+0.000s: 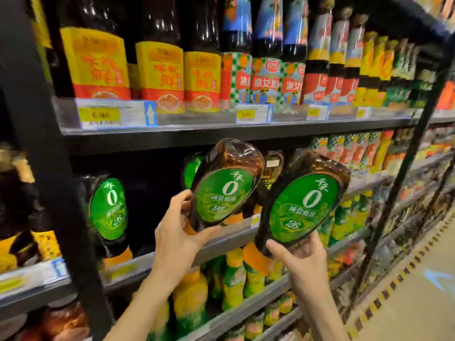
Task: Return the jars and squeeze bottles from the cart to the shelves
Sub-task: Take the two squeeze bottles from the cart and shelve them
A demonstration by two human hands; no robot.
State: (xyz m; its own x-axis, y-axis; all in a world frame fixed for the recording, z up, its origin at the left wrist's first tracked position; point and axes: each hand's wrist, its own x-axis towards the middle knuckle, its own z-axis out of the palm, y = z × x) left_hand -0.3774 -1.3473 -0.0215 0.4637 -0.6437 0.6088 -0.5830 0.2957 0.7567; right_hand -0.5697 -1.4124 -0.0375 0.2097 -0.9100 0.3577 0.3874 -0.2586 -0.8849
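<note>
Two dark brown squeeze bottles with green oval labels and orange caps are held cap-down and tilted before the middle shelf. My left hand grips the lower end of the left squeeze bottle, whose top leans into the shelf bay. My right hand grips the right squeeze bottle near its orange cap, in front of the shelf edge. A matching bottle stands on the same shelf at the left, with a dark gap between it and the held ones.
Tall dark sauce bottles with yellow labels fill the upper shelf above a price strip. Yellow-green bottles crowd the lower shelves. A black upright post stands at the left. The aisle floor runs along the right.
</note>
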